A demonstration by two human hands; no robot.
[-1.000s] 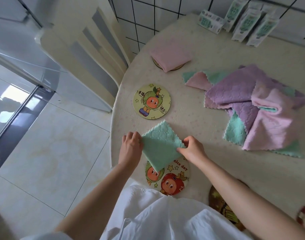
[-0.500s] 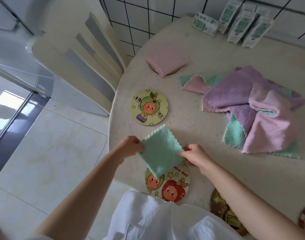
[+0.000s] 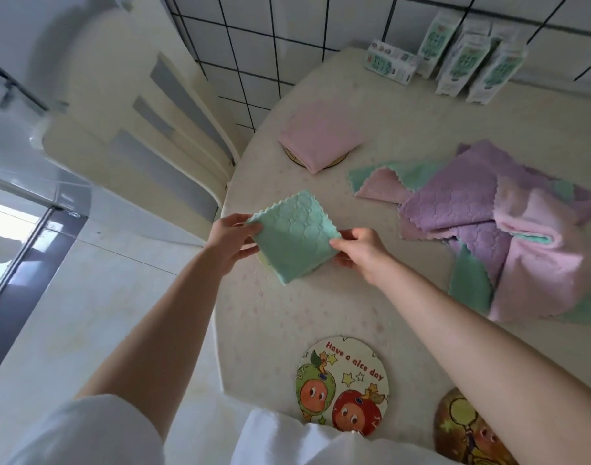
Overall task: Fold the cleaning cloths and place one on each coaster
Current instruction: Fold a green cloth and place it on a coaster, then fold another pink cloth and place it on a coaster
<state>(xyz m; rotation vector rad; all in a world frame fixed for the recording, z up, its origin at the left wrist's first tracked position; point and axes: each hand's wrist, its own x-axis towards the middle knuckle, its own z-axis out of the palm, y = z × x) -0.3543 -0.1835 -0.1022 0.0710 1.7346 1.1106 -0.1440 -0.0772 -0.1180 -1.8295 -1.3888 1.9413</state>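
A folded green cloth is held flat between both hands over a yellow coaster, of which only a thin edge shows beneath it. My left hand pinches the cloth's left corner and my right hand pinches its right corner. A folded pink cloth lies on a coaster at the back. Near the front edge lies a bare "Have a nice day" coaster. A darker coaster sits to its right, partly hidden by my right arm.
A loose pile of purple, pink and green cloths lies on the right of the round table. Several cartons stand by the tiled wall. A cream chair stands left of the table.
Both hands have carried the green cloth away from the front coaster, farther onto the table, to above the yellow coaster, which it now covers.
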